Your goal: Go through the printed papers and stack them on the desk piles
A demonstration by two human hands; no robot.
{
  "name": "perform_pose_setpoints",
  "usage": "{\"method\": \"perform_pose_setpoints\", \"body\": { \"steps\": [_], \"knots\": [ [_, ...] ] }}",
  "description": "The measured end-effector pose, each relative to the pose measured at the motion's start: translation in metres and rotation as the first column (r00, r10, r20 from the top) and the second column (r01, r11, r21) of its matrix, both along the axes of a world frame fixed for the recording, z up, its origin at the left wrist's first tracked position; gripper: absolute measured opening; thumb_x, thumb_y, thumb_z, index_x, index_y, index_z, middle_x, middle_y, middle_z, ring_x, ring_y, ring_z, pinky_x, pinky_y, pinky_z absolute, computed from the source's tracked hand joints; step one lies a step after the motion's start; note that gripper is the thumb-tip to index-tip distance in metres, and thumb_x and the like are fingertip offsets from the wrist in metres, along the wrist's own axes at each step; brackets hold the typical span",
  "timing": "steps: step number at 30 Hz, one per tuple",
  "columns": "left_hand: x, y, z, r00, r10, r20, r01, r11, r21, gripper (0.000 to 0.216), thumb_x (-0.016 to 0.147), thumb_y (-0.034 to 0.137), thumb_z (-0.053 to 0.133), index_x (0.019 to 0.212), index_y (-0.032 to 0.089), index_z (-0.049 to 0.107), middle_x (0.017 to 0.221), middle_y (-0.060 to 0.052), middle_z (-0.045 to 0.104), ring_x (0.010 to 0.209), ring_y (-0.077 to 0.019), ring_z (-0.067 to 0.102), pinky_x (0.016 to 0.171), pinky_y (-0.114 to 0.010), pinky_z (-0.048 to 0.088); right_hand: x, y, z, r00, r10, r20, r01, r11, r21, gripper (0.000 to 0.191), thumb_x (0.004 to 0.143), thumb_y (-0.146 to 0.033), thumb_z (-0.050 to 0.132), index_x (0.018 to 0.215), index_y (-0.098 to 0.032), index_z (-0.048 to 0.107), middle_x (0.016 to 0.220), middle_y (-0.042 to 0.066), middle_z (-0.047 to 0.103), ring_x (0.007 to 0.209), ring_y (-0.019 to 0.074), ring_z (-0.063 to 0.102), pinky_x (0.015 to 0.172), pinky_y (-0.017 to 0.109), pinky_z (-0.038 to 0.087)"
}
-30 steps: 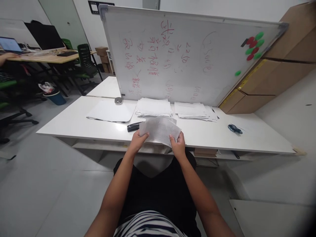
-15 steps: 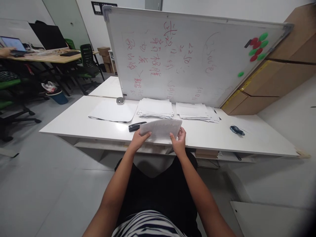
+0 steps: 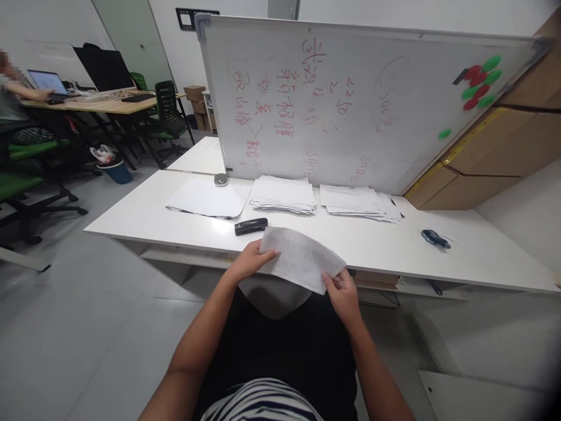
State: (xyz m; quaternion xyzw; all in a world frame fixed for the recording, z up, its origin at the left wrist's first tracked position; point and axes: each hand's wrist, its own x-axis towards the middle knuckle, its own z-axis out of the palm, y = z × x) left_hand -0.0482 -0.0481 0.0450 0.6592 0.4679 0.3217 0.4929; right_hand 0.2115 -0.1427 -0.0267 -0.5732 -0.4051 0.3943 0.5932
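Observation:
Both my hands hold a printed sheaf of paper [image 3: 300, 259] just in front of the white table [image 3: 144, 217]. My left hand [image 3: 250, 262] pinches its left end near the table's front edge. My right hand [image 3: 343, 290] grips the lower right corner, nearer my lap, so the sheaf slants down to the right. A black stapler [image 3: 250, 226] lies on the table just beyond my left hand. Behind it lie two stacks of paper, one in the middle [image 3: 283, 193] and one to the right [image 3: 355, 200].
A whiteboard [image 3: 350, 99] with red writing leans at the table's back. Loose white sheets [image 3: 205, 198] lie at left, a dark blue object [image 3: 435, 238] at right. Cardboard boxes [image 3: 499, 146] stand at right. A person [image 3: 17, 93] works at a far desk among green chairs.
The sheaf has swung from level to slanting, its right end drawn down and toward me by my right hand. The view has shifted slightly to the left.

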Motion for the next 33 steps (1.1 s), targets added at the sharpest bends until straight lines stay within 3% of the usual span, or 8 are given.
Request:
{"method": "perform_pose_setpoints", "body": {
  "steps": [2, 4, 6, 8, 11, 13, 18, 33],
  "knots": [
    [-0.003, 0.005, 0.005, 0.998, 0.039, -0.041, -0.033, 0.991, 0.129, 0.045, 0.085, 0.052, 0.057, 0.118, 0.022, 0.061, 0.118, -0.007, 0.068, 0.102, -0.0241, 0.064, 0.085, -0.035, 0.052, 0.003, -0.019, -0.002, 0.999, -0.008, -0.040, 0.007, 0.999, -0.043, 0.038, 0.071, -0.047, 0.078, 0.094, -0.021, 0.062, 0.093, 0.006, 0.073, 0.083, 0.0213, 0.068, 0.073, 0.032, 0.053],
    [-0.006, 0.018, 0.006, 0.977, 0.161, -0.138, -0.109, 0.939, 0.325, 0.044, 0.090, 0.049, 0.052, 0.124, 0.022, 0.057, 0.125, -0.009, 0.063, 0.111, -0.0241, 0.060, 0.093, -0.038, 0.048, 0.005, -0.034, -0.005, 0.995, -0.026, -0.095, 0.018, 0.996, -0.084, 0.037, 0.070, -0.046, 0.079, 0.093, -0.021, 0.063, 0.091, 0.006, 0.073, 0.079, 0.0203, 0.068, 0.071, 0.032, 0.053],
    [-0.008, 0.036, 0.001, 0.907, 0.306, -0.290, -0.126, 0.853, 0.506, 0.046, 0.090, 0.047, 0.053, 0.127, 0.020, 0.055, 0.131, -0.012, 0.059, 0.122, -0.0284, 0.051, 0.102, -0.043, 0.039, 0.006, -0.045, -0.009, 0.984, -0.067, -0.167, 0.047, 0.992, -0.121, 0.037, 0.069, -0.045, 0.080, 0.092, -0.022, 0.063, 0.087, 0.005, 0.073, 0.076, 0.0201, 0.068, 0.071, 0.033, 0.055],
    [-0.008, 0.055, -0.009, 0.805, 0.397, -0.441, -0.078, 0.808, 0.585, 0.053, 0.088, 0.047, 0.057, 0.131, 0.018, 0.051, 0.134, -0.016, 0.055, 0.127, -0.0338, 0.045, 0.105, -0.048, 0.033, 0.006, -0.051, -0.013, 0.964, -0.118, -0.238, 0.082, 0.985, -0.152, 0.038, 0.066, -0.045, 0.081, 0.089, -0.022, 0.063, 0.085, 0.004, 0.074, 0.075, 0.0213, 0.069, 0.071, 0.036, 0.057],
    [-0.009, 0.075, -0.025, 0.679, 0.431, -0.595, -0.030, 0.826, 0.563, 0.052, 0.087, 0.048, 0.057, 0.129, 0.016, 0.053, 0.124, -0.019, 0.059, 0.119, -0.0366, 0.049, 0.098, -0.049, 0.033, 0.007, -0.056, -0.014, 0.933, -0.174, -0.315, 0.118, 0.975, -0.190, 0.040, 0.064, -0.044, 0.082, 0.090, -0.022, 0.063, 0.085, 0.004, 0.074, 0.077, 0.0232, 0.070, 0.072, 0.039, 0.058],
    [-0.012, 0.080, -0.030, 0.644, 0.405, -0.649, 0.020, 0.839, 0.544, 0.045, 0.089, 0.049, 0.054, 0.121, 0.018, 0.058, 0.114, -0.017, 0.061, 0.110, -0.0349, 0.052, 0.091, -0.046, 0.035, 0.007, -0.056, -0.012, 0.915, -0.196, -0.353, 0.131, 0.971, -0.200, 0.040, 0.063, -0.042, 0.083, 0.091, -0.021, 0.062, 0.085, 0.003, 0.074, 0.078, 0.0234, 0.070, 0.073, 0.039, 0.059],
    [-0.025, 0.072, -0.031, 0.715, 0.238, -0.657, 0.217, 0.818, 0.533, 0.038, 0.088, 0.050, 0.056, 0.113, 0.022, 0.061, 0.106, -0.010, 0.063, 0.101, -0.0284, 0.053, 0.086, -0.039, 0.035, 0.005, -0.048, -0.002, 0.890, -0.212, -0.404, 0.144, 0.971, -0.191, 0.041, 0.062, -0.040, 0.084, 0.091, -0.021, 0.061, 0.087, 0.003, 0.074, 0.081, 0.0231, 0.071, 0.077, 0.039, 0.059],
    [-0.035, 0.066, -0.022, 0.771, 0.031, -0.636, 0.303, 0.861, 0.409, 0.033, 0.086, 0.048, 0.060, 0.108, 0.023, 0.060, 0.104, -0.006, 0.061, 0.100, -0.0258, 0.051, 0.090, -0.039, 0.033, -0.022, -0.020, -0.011, 0.948, -0.096, -0.304, 0.061, 0.991, -0.122, 0.039, 0.070, -0.043, 0.079, 0.096, -0.020, 0.063, 0.090, 0.005, 0.074, 0.080, 0.0208, 0.069, 0.077, 0.036, 0.055]
  ]
}}
